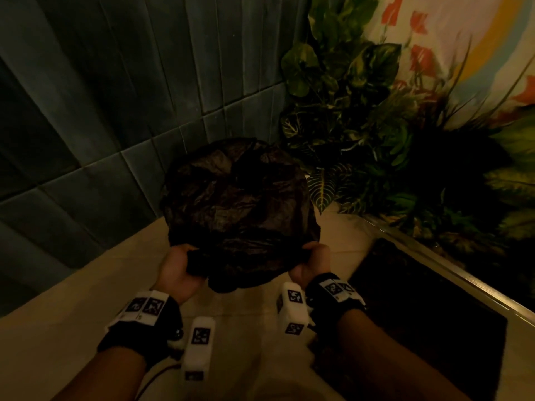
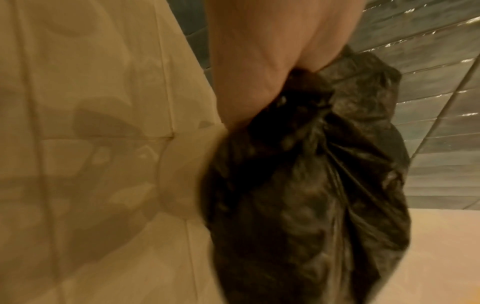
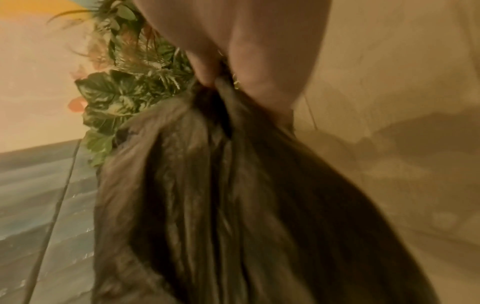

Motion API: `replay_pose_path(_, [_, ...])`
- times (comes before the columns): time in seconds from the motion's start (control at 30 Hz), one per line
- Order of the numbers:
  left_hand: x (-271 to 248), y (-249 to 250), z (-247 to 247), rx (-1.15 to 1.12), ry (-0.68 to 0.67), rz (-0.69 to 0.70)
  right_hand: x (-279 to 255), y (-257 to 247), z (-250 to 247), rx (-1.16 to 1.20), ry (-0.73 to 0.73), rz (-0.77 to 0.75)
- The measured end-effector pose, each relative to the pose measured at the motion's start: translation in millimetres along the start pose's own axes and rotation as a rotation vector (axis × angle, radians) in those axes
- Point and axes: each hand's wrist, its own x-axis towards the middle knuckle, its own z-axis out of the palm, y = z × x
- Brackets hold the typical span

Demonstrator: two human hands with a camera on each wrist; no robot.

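Where the two hands meet the plastic, each grip is a closed fist. The left hand (image 1: 176,269) bunches one corner of the black plastic bag (image 1: 240,204) in curled fingers and thumb. The right hand (image 1: 311,263) does the same with the opposite corner. Between the fists the near edge of the bag runs crosswise in front of the person, gathered and slack, with a loose fold drooping below it.

From that edge the bag stretches away from the person, so its long axis points forward toward the tiled wall (image 1: 115,111). Its puffed, crinkled body swells wider than the span of the hands. In both wrist views pleats fan out from the fist along that same line. The bag is held in the air, clear of the floor (image 1: 86,328).

Whether the mouth is at the held edge, and whether anything lies inside, cannot be told; the film is dark and wrinkled and shows no outline of contents.

Beige tiles cover the floor below. To the right of the bag a bank of leafy plants (image 1: 362,125) stands against a painted wall (image 1: 463,39). A dark mat (image 1: 419,314) lies on the floor beside the right forearm, bordered by a metal strip (image 1: 451,270).
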Motion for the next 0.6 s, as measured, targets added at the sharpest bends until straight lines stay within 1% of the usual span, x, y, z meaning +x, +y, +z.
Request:
replay_pose_path(0.07, [-4.6, 2.7, 6.8, -0.003, -0.080, -0.001, -0.9, -0.8, 4.0, 0.032, 0.006, 0.060])
replay_pose_path(0.1, [-4.1, 5.0, 7.1, 0.008, -0.079, 0.001, -0.8, -1.6, 6.9, 0.012, 0.003, 0.078])
replay_pose_path(0.2, [-2.3, 16.1, 8.1, 0.060, -0.009, 0.055, 1.9, -2.8, 14.0, -0.045, -0.070, 0.060])
replay_pose_path(0.27, [-0.2, 22.2, 10.3, 0.074, 0.012, 0.086, 2.0, -0.7, 15.9, -0.044, -0.055, 0.035])
replay_pose_path(0.37, [2.1, 25.0, 7.6, 0.007, 0.071, 0.078, 3.4, 5.6, 15.3, -0.005, -0.009, -0.010])
replay_pose_path(0.43, [2.4, 22.4, 3.0, -0.065, 0.038, 0.059, 7.4, 10.5, 10.5, 0.047, 0.013, -0.007])
replay_pose_path(0.5, [1.8, 16.9, 0.0, -0.101, 0.006, 0.049, 9.6, 12.3, 7.9, 0.043, 0.055, 0.015])
replay_pose_path(0.6, [-3.8, 10.4, 4.1, -0.093, -0.051, 0.000, 12.8, 10.9, 5.9, 0.039, 0.050, 0.016])
